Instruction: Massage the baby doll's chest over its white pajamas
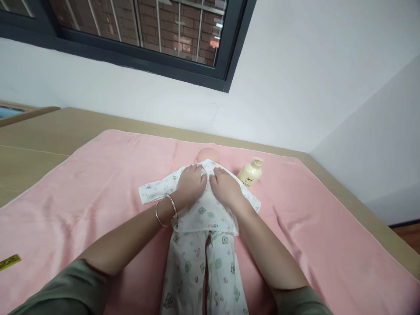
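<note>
**Both hands flat on a dressed baby doll's chest, on a pink towel**

Seen from above and behind the arms, a baby doll [206,154] lies on its back on a pink towel [82,192], head far from the viewer and legs running toward the near edge. Only the bare top of its head shows beyond the hands. It wears a white printed top [203,214] and matching trousers [200,271], both dotted with small green and pink figures.

The left hand [192,183] and the right hand [225,186] rest side by side on the upper chest, nearly touching, palms down and fingers curled toward the neckline. They seem to press or gather the cloth at the collar; whether the fingertips pinch fabric cannot be told, since they are tucked under. The placement suggests holding the front of the top closed and smooth where it meets the neck. Two thin bangles [166,211] circle the left wrist, and both forearms come out of olive-green sleeves [65,288] at the near edge.

One doll sleeve stretches out flat to the left, the other to the right, so the top lies open and wide across the body.

A cream pump bottle [251,173] lies tilted on the towel just right of the doll's head, within easy reach. The towel covers a tan table [39,135] pushed against a white wall [295,87], under a dark-framed window [147,26].
</note>
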Available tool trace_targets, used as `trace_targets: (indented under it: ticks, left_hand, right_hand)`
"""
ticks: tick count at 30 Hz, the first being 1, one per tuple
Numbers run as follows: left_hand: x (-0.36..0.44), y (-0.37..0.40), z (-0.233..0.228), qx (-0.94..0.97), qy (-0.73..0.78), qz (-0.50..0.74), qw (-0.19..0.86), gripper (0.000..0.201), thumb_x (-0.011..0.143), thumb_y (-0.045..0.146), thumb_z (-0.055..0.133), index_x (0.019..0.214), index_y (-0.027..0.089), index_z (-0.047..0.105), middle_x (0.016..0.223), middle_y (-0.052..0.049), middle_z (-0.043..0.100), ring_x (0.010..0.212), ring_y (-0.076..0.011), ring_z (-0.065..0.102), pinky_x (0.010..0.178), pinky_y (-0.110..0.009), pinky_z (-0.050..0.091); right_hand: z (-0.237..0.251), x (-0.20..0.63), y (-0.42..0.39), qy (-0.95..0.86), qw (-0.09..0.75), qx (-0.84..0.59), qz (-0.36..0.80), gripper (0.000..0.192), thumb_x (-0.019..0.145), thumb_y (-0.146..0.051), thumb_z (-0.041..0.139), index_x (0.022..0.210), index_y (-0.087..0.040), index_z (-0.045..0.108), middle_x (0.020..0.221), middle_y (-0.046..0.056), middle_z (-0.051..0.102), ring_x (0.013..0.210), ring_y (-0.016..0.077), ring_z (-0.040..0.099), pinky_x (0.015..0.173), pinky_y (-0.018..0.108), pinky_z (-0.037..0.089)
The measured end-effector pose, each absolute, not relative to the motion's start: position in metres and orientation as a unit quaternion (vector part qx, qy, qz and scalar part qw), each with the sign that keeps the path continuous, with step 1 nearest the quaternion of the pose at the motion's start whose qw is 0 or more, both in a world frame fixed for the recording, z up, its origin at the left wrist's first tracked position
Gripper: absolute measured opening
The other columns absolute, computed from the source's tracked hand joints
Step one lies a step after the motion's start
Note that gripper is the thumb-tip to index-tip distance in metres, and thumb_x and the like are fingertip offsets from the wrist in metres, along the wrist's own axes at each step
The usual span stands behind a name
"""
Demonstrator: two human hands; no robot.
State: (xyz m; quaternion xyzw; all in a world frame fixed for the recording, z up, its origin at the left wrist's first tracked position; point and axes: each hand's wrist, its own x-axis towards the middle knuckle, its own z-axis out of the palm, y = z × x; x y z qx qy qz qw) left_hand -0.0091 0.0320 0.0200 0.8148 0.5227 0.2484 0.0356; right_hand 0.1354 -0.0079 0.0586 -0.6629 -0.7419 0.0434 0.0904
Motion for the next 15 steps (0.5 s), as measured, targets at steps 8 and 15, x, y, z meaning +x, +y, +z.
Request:
trace_targets:
  ticks: [8,15]
  left_hand:
    - [-0.027,0.037,0.042,0.78,0.537,0.272,0.168,0.041,0.098,0.028,0.036,0.128,0.015,0.06,0.129,-0.014,0.07,0.118,-0.0271,0.065,0.099,-0.04,0.052]
    - [-0.041,0.022,0.078,0.762,0.558,0.288,0.159,0.043,0.099,0.029,0.036,0.129,0.013,0.062,0.133,-0.014,0.068,0.125,-0.0281,0.062,0.106,-0.042,0.049]
  right_hand:
    - [0.055,0.133,-0.005,-0.747,0.168,-0.643,-0.017,0.058,0.104,-0.036,0.038,0.152,-0.004,0.042,0.164,0.022,0.033,0.154,0.0322,0.027,0.124,0.047,0.022]
    - [0.045,0.11,-0.022,-0.8,0.172,-0.575,-0.009,0.053,0.102,-0.033,0.041,0.15,-0.01,0.048,0.162,0.02,0.038,0.155,0.0322,0.025,0.126,0.056,0.017]
